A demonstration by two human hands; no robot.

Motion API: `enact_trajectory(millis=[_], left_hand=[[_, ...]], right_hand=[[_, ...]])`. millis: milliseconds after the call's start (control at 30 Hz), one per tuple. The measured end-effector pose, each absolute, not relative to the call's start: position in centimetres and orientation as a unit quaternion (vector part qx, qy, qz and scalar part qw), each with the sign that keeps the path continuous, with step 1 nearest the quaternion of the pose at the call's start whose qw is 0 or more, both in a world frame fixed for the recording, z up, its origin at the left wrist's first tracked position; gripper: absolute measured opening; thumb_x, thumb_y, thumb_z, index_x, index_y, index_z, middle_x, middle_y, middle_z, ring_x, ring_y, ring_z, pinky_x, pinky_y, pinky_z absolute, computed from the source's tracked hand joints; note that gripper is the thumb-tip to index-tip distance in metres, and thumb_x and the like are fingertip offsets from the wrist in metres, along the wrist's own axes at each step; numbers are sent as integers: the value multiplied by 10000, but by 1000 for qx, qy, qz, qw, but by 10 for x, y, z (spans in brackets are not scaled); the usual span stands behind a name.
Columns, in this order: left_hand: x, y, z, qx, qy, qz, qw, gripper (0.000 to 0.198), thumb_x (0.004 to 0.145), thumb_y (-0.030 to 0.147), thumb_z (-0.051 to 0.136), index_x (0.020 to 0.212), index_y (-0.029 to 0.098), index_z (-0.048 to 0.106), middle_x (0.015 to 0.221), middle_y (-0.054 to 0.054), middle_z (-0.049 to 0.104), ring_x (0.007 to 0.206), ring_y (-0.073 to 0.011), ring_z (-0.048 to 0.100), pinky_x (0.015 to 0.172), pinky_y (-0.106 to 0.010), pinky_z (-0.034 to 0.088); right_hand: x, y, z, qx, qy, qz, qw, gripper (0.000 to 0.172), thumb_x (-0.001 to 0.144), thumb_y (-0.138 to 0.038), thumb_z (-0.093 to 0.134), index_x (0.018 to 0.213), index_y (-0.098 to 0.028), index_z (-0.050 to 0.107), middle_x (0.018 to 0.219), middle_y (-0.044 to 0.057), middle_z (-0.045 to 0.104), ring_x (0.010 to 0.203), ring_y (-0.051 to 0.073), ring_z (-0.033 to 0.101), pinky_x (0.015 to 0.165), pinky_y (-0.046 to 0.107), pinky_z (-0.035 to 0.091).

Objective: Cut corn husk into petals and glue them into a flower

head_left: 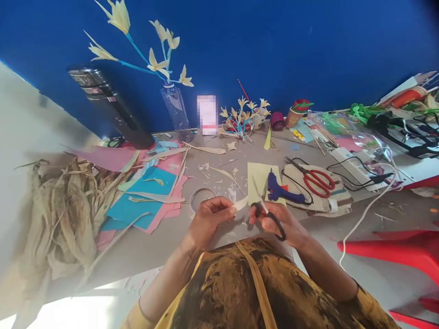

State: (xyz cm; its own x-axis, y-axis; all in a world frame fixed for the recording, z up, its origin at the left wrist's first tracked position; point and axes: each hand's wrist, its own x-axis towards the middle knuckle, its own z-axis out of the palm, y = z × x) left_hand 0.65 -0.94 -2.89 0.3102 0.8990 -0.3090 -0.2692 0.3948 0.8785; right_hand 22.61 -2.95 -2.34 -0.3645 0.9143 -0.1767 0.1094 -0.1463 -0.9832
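Note:
Between thumb and fingers of my left hand (pixel 214 218) is a small pale strip (pixel 241 203), perhaps dried husk or paper, pointing right. My right hand (pixel 279 223) grips black-handled scissors (pixel 263 205), with the blades apart and angled up over a pale yellow sheet (pixel 255 176). The scissors are just right of the strip's tip, not visibly touching it. Beyond my right hand lies a blue glue gun (pixel 283 189) with an orange part. A roll of tape (pixel 202 197) lies partly behind my left hand.
Dried husks (pixel 68 219) and blue paper (pixel 151 201) lie at left. A clear bottle (pixel 175 112) holds pale flowers beside a dark cylinder (pixel 113 107). Red-handled scissors (pixel 318 183) rest on folded cloth (pixel 329 203) at right, near a white power strip (pixel 356 167). A red stool (pixel 394 249) stands lower right.

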Motion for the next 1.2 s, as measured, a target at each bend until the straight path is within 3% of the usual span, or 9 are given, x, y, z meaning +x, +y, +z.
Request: enact_trajectory(millis=[133,333,533,667,767,867,1000,1200], left_hand=[[8,-9,-28,371,425,442,697,192,710,314,812,704,154,706,633,-13,656,614,-106,539,628,-233,389],[9,-12,-28,390,445,453,667,152,716,291,800,720,166,715,646,-1,649,623,-103,536,629,-229,397],[7,-12,-30,402,445,458,657,157,721,301,801,719,177,704,654,7,628,638,-103,543,649,-228,413],[-8,2,-22,394,441,440,676,288,747,407,762,944,197,740,827,-43,686,746,-157,606,689,-268,457],[-18,17,-8,492,459,389,629,320,805,482,669,830,173,749,843,-65,687,775,-168,601,697,-272,452],[-17,29,7,595,488,275,576,234,752,382,698,658,170,674,608,5,566,564,-109,464,543,-247,345],[-8,38,12,633,509,227,538,189,705,321,689,610,172,621,517,52,463,478,-76,334,478,-235,251],[-7,48,-4,575,502,320,561,180,635,325,761,617,168,674,624,15,592,550,-97,458,547,-235,352]], right_hand=[[224,-40,-25,-517,-621,551,210,367,719,-479,739,909,-168,698,815,41,684,670,161,549,598,248,420],[213,-43,-32,-560,-662,462,186,278,698,-424,767,739,-160,694,613,-25,568,583,121,459,511,210,329],[208,-40,-33,-569,-651,462,197,391,731,-492,725,582,-153,598,531,-44,423,535,100,368,485,218,248],[205,-35,-31,-587,-676,414,163,502,723,-568,710,527,-172,471,542,-51,342,555,96,300,488,226,195],[203,-29,-26,-600,-706,358,116,558,707,-618,716,519,-175,433,530,-59,316,550,93,266,492,232,178],[203,-23,-20,-610,-729,301,73,548,706,-639,728,538,-173,492,508,-59,369,527,91,274,501,241,172],[203,-15,-12,-616,-751,236,25,511,731,-644,723,564,-183,580,505,-36,482,504,100,312,510,261,161],[203,-5,-9,-630,-750,196,-46,426,820,-602,675,661,-208,699,634,52,689,590,171,576,524,284,171]])
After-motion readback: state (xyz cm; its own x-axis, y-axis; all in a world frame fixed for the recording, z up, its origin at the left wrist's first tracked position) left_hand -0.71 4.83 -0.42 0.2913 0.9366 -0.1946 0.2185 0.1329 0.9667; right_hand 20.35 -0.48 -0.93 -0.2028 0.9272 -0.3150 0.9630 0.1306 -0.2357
